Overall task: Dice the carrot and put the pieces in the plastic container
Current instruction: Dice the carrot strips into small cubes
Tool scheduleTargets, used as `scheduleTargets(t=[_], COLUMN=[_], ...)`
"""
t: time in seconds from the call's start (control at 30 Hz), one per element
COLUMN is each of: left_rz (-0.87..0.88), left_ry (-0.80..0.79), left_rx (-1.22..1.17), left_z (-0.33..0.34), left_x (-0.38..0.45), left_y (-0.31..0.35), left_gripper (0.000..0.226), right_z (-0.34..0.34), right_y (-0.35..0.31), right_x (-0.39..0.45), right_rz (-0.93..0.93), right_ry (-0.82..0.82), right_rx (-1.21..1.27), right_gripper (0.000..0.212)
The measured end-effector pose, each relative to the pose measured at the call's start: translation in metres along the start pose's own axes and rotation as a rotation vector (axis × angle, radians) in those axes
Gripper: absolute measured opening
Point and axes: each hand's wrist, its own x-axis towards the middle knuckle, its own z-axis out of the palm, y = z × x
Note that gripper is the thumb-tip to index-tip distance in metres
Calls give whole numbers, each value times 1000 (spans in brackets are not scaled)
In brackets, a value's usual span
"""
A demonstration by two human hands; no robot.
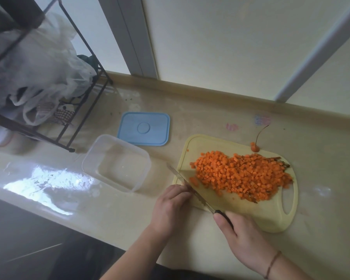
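Diced carrot sitting on board, container waiting beside it, both hands at the knife.

L to R along the counter (190,110): wire rack (69,110) w/ plastic bags (38,63) standing at the far left end; clear plastic container (117,164) sitting near the counter's middle, nothing visible inside, w/ its blue lid (144,128) lying flat just behind it toward the back edge. Left hand (170,209) resting at the near-left corner of the yellow cutting board (271,217), fingers curled, fingertips touching the knife (192,190) blade; can't tell if it's gripping anything. Carrot pieces (242,174) lying heaped across the board's middle; carrot tip (255,147) w/ thin root lying at the board's far edge. Right hand (242,237) gripping the knife's dark handle over the board's near edge, blade angling out past the left edge toward the container.
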Motion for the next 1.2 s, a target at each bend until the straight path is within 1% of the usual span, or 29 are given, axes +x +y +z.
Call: scheduleTargets(t=[0.1,0.17,0.27,0.3,0.37,0.43,0.5,0.57,0.63,0.77,0.87,0.93,0.97,1.0,1.07,1.17,1.2], left_rz=[-20,-3,68,80,83,103,148,172,136,6,-92,-147,-182,-218,-275,-301,-309], left_ry=[-7,-11,-28,-62,-182,-331,-438,-482,-506,-491,-385,-326,-304,-284,-265,-255,-247], left_rx=[-22,-36,1,29,87,105,130,145,113,78,93,80,74,69,68,62,55], left_z=[-3,-10,-23,-28,-35,-39,-39,-38,-38,-35,-31,-27,-26,-24,-23,-19,-18], left_x=[-1,-1,12,20,37,52,61,64,63,58,48,42,41,40,38,32,30], left_y=[-1,1,2,1,-4,-9,-11,-12,-11,-2,8,14,18,20,24,23,23], left_gripper=[9,8,11,14,25,33,37,38,38,38,39,30,28,28,36,43,42], right_z=[-5,-13,-28,-33,-38,-39,-37,-35,-34,-32,-26,-21,-19,-16,-15,-12,-10], right_y=[-3,-4,0,3,8,12,16,19,20,18,21,23,24,24,24,23,23], right_x=[-5,-11,-21,-24,-27,-28,-29,-30,-33,-33,-32,-30,-29,-27,-24,-21,-21], right_rz=[6,29,134,161,179,200,236,263,266,248,201,164,145,135,154,152,138], right_ry=[2,37,77,61,19,16,27,37,45,61,57,60,66,69,71,58,52], right_rx=[38,82,152,171,165,136,135,124,140,172,158,139,138,139,129,93,80], right_gripper=[65,62,37,34,41,45,46,45,44,35,33,41,48,57,69,82,81])
